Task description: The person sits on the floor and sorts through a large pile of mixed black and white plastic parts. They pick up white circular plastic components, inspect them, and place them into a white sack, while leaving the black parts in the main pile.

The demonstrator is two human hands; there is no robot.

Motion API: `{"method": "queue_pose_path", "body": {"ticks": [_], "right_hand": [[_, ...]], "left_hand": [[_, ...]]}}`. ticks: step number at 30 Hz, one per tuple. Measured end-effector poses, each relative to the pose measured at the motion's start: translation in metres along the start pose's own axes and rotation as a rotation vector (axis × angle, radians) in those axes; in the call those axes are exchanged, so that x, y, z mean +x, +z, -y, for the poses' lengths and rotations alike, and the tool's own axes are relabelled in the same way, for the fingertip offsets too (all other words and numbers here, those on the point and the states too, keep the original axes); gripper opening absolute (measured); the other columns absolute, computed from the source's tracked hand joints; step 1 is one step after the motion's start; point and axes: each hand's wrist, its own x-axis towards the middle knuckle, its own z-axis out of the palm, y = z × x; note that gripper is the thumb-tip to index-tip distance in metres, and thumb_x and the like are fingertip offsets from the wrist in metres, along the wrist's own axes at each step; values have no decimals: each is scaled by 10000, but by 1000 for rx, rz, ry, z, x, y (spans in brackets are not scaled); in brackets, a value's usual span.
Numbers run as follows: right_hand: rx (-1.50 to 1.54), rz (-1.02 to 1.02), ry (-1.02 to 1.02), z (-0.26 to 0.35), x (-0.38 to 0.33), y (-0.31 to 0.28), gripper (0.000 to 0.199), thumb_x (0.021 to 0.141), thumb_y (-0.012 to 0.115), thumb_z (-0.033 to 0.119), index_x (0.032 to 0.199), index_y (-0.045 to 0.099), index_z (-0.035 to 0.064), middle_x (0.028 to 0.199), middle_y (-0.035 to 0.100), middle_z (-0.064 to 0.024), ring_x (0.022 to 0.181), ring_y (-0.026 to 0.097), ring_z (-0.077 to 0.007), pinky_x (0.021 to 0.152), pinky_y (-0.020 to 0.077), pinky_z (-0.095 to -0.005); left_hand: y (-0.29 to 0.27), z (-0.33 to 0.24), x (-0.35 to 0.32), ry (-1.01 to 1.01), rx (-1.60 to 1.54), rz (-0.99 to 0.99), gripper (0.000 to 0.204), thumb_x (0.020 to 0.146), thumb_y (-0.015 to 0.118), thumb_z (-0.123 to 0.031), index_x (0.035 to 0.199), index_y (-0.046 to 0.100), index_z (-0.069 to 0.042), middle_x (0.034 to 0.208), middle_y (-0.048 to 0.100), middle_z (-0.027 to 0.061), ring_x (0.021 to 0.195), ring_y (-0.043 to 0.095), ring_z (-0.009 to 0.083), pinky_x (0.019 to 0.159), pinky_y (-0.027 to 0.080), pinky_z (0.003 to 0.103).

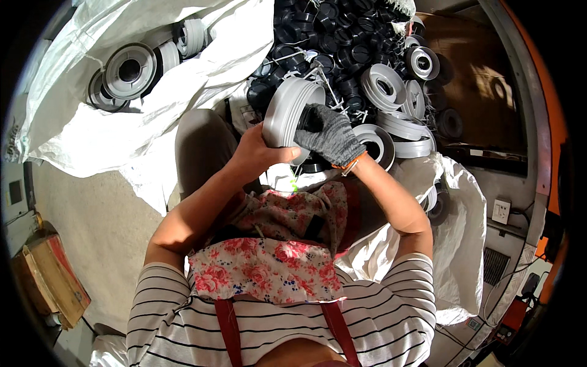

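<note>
A light grey ribbed plastic ring is held up in front of me, tilted on its edge. My bare left hand grips its lower left side, with the thumb across the lower rim. My right hand, in a grey knit glove with an orange cuff, is at the ring's open right side. Its fingers are curled at the opening, around something black; I cannot tell whether this is a part or the glove's own coating. Just beyond the ring lies a heap of black plastic caps mixed with thin pale plastic scraps.
Several grey rings are piled to the right of the heap. At the left, a white woven sack bears more grey and black rings. Another white sack stands at my right, near a wall socket. A cardboard box sits far left.
</note>
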Motion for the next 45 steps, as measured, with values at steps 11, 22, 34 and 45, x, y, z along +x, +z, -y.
{"method": "queue_pose_path", "body": {"ticks": [11,22,34,45], "right_hand": [[630,331,511,-1,6,-9,624,835,570,579,1020,597,-16,751,656,-168,578,642,-273,488,514,-359],[-1080,-237,276,-223,71,-116,317,745,598,168,1037,659,63,1004,647,-211,962,617,-364,836,489,-450],[-396,-146,-502,-90,43,-35,218,816,598,145,1019,630,73,1032,621,-129,909,603,-315,809,494,-374],[-909,-166,142,-112,118,-65,453,862,503,174,1292,454,40,1158,576,-215,1064,553,-377,889,457,-448]], "left_hand": [[2,-25,-7,-92,182,-11,432,730,764,-217,1046,581,14,899,633,60,831,602,134,753,487,283],[-42,-103,31,669,422,-545,763,750,766,-290,1351,396,0,1288,475,169,1162,471,264,985,375,330],[4,9,71,-205,-566,-149,428,786,694,-206,1107,557,43,989,621,106,858,625,171,772,508,304],[3,20,70,-30,-478,-188,401,798,690,-160,1123,547,26,995,620,85,876,613,160,765,499,296]]}}
